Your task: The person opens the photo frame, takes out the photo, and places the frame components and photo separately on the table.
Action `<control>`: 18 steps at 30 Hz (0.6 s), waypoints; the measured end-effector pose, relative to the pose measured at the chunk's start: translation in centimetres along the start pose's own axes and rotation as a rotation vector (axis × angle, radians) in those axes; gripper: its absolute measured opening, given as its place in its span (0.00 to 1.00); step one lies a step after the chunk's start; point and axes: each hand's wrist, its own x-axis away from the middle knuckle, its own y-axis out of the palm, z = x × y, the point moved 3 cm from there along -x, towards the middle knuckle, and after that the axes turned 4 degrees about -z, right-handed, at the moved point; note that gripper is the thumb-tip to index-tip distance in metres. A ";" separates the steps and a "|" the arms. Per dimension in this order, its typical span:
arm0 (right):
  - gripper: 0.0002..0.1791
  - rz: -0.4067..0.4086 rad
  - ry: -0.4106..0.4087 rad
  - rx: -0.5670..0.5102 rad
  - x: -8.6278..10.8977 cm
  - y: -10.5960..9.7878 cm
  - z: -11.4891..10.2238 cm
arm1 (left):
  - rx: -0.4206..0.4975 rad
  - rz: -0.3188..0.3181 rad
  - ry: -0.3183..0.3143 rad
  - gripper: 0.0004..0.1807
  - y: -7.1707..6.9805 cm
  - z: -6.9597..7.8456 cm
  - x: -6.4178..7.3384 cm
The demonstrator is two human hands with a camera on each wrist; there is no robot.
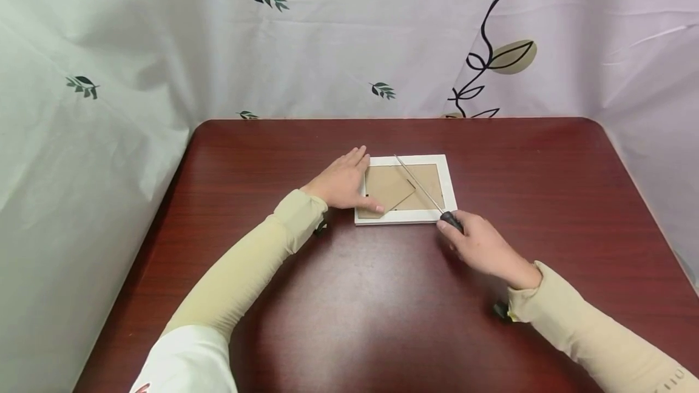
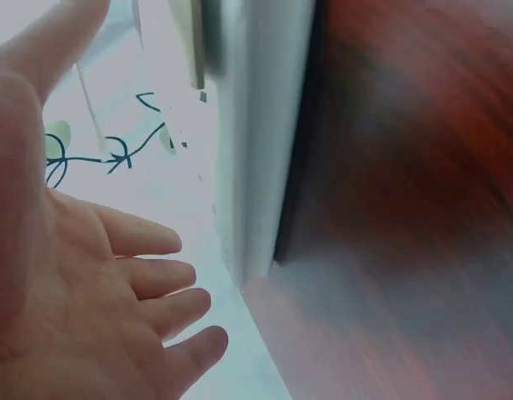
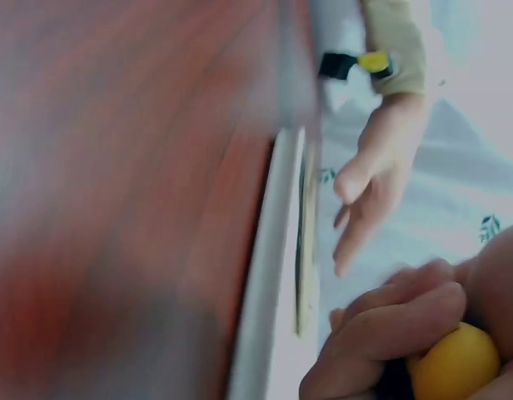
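Leaf-patterned cloth (image 1: 327,47) hangs behind a reddish table (image 1: 349,302), where a frame (image 1: 428,178) lies back up, long axis running left to right. It sits between the hands: just right of the nearer left hand (image 1: 342,184), fingers straight, thumb over the near corner; and ahead-left of the right hand (image 1: 483,246), which grips a screwdriver (image 1: 423,188), its shaft slanting across the frame, contact unclear.

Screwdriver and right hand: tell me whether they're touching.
Touching. The right wrist view shows the right hand with its fingers curled round the screwdriver, whose yellow end shows beside them; the head view shows the same grip.
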 end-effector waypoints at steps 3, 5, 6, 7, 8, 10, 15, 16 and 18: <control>0.19 -0.078 0.058 -0.259 -0.2 0.7 0.1 | 0.009 -0.039 0.001 0.72 0.1 0.3 -0.4; 0.20 -0.117 0.098 -0.447 -0.2 1.3 0.2 | 0.006 -0.055 0.004 0.73 0.3 0.6 -0.7; 0.20 -0.130 0.112 -0.522 -0.3 1.6 0.2 | 0.002 -0.061 0.005 0.73 0.4 0.8 -0.7; 0.21 -0.138 0.120 -0.587 -0.3 1.9 0.1 | -0.005 -0.064 0.006 0.74 0.5 1.0 -0.8; 0.21 -0.143 0.128 -0.637 -0.3 2.1 0.1 | -0.011 -0.068 0.005 0.74 0.5 1.1 -0.9; 0.20 -0.145 0.131 -0.682 -0.4 2.5 0.0 | -0.022 -0.072 -0.001 0.75 0.7 1.1 -1.0; 0.20 -0.155 0.135 -0.712 -0.4 3.2 -0.1 | -0.038 -0.067 -0.008 0.76 1.1 1.0 -1.2; 0.20 -0.160 0.136 -0.717 -0.4 3.3 -0.2 | -0.036 -0.065 -0.006 0.76 1.1 0.9 -1.2; 0.19 -0.172 0.145 -0.731 -0.4 3.5 -0.2 | -0.025 -0.057 0.000 0.76 1.3 0.9 -1.2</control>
